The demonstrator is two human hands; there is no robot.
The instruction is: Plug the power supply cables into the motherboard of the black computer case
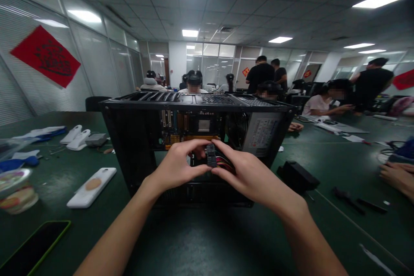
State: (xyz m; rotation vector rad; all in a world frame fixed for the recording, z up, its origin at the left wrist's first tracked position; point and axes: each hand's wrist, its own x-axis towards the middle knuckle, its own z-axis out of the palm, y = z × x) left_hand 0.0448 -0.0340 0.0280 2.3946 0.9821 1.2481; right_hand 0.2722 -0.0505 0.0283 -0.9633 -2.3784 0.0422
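A black power connector point(211, 155) with many pins is held up in front of an open computer case point(116, 146). My left hand point(181, 159) grips its left side between thumb and fingers. From the other side my right hand point(239, 168) pinches it too, close to where colored wires point(224, 161) run out behind. Inside the case stand a motherboard point(203, 125) and, at the right, a silver power supply point(263, 133) with a label. The wires' far ends are hidden behind my right hand.
On the green table point(194, 241) lie a white phone point(92, 187) and a dark phone with a green edge point(35, 246) at left. A black box point(299, 177) sits right of the case. Another person's hands point(399, 177) rest at the far right.
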